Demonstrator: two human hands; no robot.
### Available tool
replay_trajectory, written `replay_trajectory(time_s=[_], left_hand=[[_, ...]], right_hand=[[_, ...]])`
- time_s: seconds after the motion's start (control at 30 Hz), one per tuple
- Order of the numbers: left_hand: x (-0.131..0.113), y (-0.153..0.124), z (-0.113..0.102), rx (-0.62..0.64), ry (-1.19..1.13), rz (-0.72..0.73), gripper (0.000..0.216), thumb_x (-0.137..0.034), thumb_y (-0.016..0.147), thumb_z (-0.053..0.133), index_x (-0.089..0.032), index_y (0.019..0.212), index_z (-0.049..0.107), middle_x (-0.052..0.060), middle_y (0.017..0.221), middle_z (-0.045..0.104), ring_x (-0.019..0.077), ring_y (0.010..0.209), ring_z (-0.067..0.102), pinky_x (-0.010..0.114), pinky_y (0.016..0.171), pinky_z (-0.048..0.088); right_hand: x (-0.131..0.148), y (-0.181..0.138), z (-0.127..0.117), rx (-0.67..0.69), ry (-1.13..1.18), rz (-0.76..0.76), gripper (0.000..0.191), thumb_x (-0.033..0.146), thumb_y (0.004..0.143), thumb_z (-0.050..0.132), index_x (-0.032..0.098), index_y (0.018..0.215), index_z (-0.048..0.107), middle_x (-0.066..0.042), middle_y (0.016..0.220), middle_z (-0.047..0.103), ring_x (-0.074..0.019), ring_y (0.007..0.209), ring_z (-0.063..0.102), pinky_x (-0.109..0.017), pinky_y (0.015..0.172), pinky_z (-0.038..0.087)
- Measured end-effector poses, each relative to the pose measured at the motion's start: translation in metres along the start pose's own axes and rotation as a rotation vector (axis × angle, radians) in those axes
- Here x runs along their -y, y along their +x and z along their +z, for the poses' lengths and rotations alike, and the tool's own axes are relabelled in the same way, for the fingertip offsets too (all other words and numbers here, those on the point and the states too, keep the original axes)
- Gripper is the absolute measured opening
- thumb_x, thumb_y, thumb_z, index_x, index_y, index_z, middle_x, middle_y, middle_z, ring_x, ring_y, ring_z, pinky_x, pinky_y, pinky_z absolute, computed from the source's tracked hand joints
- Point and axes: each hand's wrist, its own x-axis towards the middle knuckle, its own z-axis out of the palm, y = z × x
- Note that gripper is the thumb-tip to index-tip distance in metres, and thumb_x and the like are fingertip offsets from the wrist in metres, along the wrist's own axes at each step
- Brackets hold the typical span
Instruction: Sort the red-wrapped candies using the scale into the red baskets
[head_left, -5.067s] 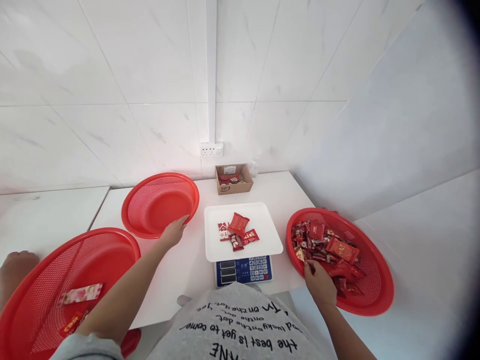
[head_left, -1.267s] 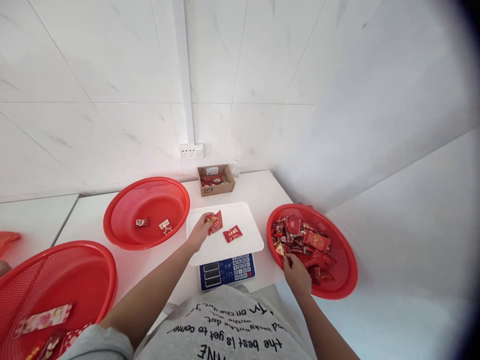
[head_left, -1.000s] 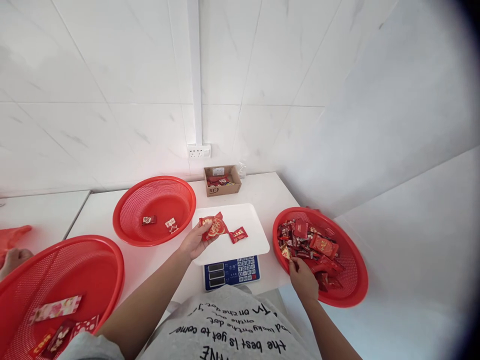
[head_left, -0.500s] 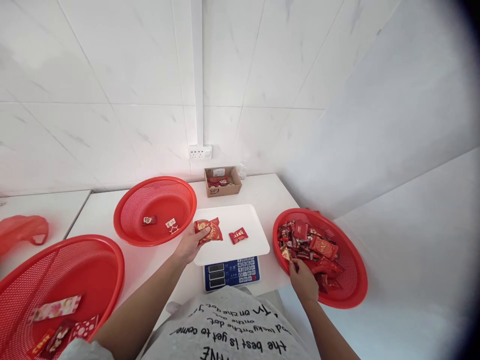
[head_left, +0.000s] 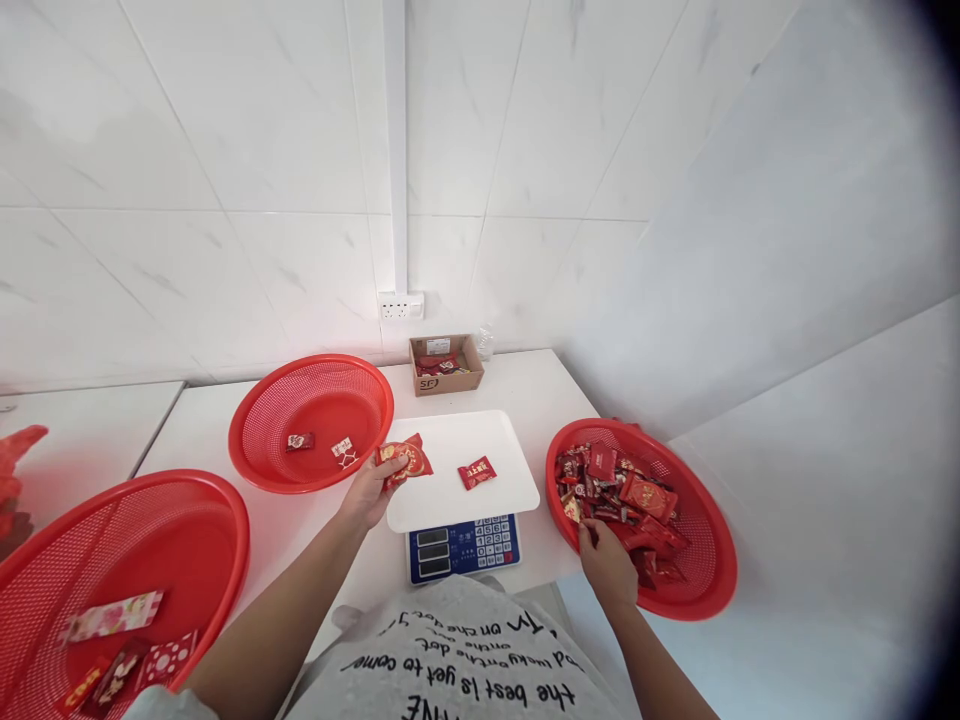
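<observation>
My left hand pinches a red and gold snack packet above the left edge of the white scale tray. A smaller red packet lies on that tray. Over the near-left rim of the right red basket is my right hand, its fingers drawn together at the packets inside. A gold-coloured packet is just beside its fingertips; whether the fingers grip anything is hidden. Many red wrapped packets fill this basket.
Below the tray shows the scale's blue keypad panel. A cardboard box with packets stands by the wall. Two red baskets, one farther back and one nearer, hold a few packets. A red plastic bag is at far left.
My left hand has drawn slightly left and down with the snack packet. The red bag at far left has shifted left, partly out of view. My right hand stays in place.
</observation>
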Motion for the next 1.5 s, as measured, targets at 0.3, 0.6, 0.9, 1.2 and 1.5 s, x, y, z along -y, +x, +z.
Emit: replay_trajectory(time_s=[0.3,0.6,0.9,1.2,1.5], left_hand=[[-0.047,0.015,-0.028,-0.28,-0.19,0.139,0.004,-0.013,0.079,0.058,-0.016,0.078,0.06,-0.001,0.07,0.063,0.007,0.057,0.06,0.015,0.05,0.05],[-0.042,0.018,-0.018,-0.228,-0.25,0.072,0.017,-0.033,0.082,0.054,-0.016,0.087,0.057,0.008,0.089,0.063,0.0141,0.08,0.063,0.024,0.066,0.054],[0.074,0.029,0.045,0.28,1.221,0.284,0.021,-0.029,0.071,0.061,-0.021,0.091,0.063,0.009,0.095,0.059,0.0268,0.098,0.05,0.041,0.088,0.037],[0.082,0.05,0.065,0.391,1.267,0.272,0.019,-0.013,0.064,0.063,-0.02,0.082,0.062,0.009,0.099,0.058,0.0304,0.111,0.042,0.044,0.099,0.024],[0.051,0.021,0.055,0.337,0.691,-0.101,0.029,-0.035,0.088,0.032,-0.016,0.101,0.05,0.009,0.089,0.064,0.0164,0.076,0.062,0.032,0.07,0.049]], right_hand=[[-0.003,0.001,0.002,-0.012,0.011,-0.027,0.035,0.036,0.085,0.032,0.021,0.107,0.054,-0.007,0.115,0.059,-0.0208,0.1,0.054,-0.027,0.071,0.038],[-0.005,0.003,0.004,-0.019,-0.011,-0.03,0.035,0.037,0.084,0.032,0.022,0.106,0.054,-0.007,0.112,0.06,-0.0201,0.097,0.055,-0.026,0.067,0.039],[0.001,-0.001,-0.001,-0.021,-0.006,-0.017,0.034,0.038,0.084,0.032,0.022,0.104,0.055,-0.006,0.108,0.062,-0.0195,0.092,0.057,-0.026,0.067,0.038],[0.001,0.0,-0.001,-0.005,0.006,-0.005,0.031,0.037,0.084,0.032,0.024,0.102,0.054,-0.004,0.107,0.061,-0.0185,0.091,0.057,-0.026,0.065,0.037],[-0.001,0.0,0.001,-0.007,0.013,-0.021,0.033,0.037,0.085,0.031,0.021,0.104,0.054,-0.006,0.107,0.062,-0.0206,0.095,0.057,-0.027,0.069,0.038]])
